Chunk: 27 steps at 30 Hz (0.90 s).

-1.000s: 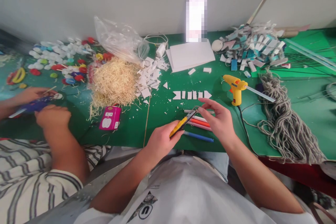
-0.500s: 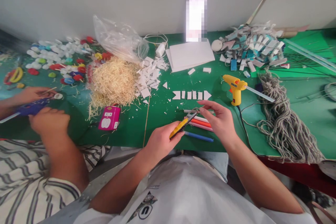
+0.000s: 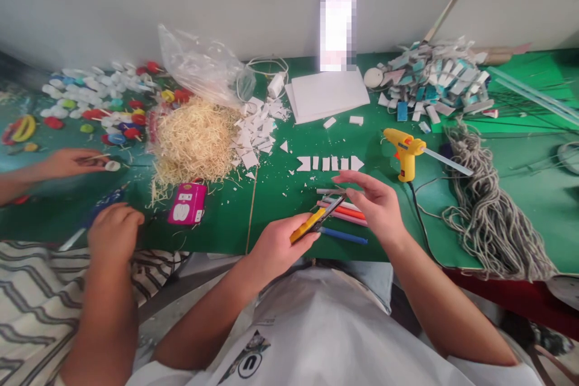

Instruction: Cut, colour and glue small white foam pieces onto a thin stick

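The yellow-handled tool [image 3: 304, 230] slants up and rightward above the near part of the green table [image 3: 217, 238], its handle gripped in the curled fingers of the left hand [image 3: 281, 246]. Its tip ends close by the thumb of the right hand [image 3: 379, 210], which is raised, forefinger stretched leftward; whether it pinches anything I cannot tell. Under the tool lie pens [image 3: 347, 237], beyond them a row of white pieces [image 3: 326, 163], rightward a yellow glue gun [image 3: 407, 160]

A white short-sleeved top [image 3: 312, 329] bears black print [image 3: 249, 364].
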{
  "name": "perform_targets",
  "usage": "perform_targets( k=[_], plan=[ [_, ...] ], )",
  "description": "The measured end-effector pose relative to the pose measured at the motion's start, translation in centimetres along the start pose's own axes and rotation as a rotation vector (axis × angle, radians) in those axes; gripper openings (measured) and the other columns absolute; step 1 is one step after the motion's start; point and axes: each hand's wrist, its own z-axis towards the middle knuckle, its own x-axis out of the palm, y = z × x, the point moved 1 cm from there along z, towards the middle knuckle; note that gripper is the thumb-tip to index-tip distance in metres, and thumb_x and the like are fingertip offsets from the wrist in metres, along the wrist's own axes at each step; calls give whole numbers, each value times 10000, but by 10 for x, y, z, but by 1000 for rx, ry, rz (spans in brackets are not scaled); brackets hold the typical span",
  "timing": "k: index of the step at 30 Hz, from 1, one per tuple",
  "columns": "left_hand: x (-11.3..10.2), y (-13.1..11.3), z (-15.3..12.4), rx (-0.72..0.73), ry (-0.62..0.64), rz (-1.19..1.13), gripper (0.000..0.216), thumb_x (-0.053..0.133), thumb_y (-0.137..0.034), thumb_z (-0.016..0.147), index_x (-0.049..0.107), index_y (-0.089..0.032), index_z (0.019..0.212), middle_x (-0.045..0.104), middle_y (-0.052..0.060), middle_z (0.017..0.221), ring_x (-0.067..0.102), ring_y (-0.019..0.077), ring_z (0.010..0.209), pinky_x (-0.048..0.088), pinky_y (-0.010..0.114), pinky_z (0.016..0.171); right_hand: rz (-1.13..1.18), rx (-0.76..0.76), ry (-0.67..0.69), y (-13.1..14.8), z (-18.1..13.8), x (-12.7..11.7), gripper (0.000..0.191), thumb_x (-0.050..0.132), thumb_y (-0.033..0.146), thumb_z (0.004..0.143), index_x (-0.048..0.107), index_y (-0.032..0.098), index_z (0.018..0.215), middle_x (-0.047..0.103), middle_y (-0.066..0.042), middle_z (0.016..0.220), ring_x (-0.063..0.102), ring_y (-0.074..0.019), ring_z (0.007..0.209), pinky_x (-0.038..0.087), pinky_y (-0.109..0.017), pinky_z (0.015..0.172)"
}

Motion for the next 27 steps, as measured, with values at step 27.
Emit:
perform_targets(
  k=[27],
  plan=[
    [-5, 1, 6, -263, 112, -384, 436, 692, -440, 795, 698, -165, 1134, 667, -11, 767, 569, 111, 585, 498, 224, 561, 20, 262, 84, -5, 14, 0, 334, 827, 518, 684, 758, 193, 717, 645, 3, 605, 586, -141, 626, 515, -295, 636]
  ],
)
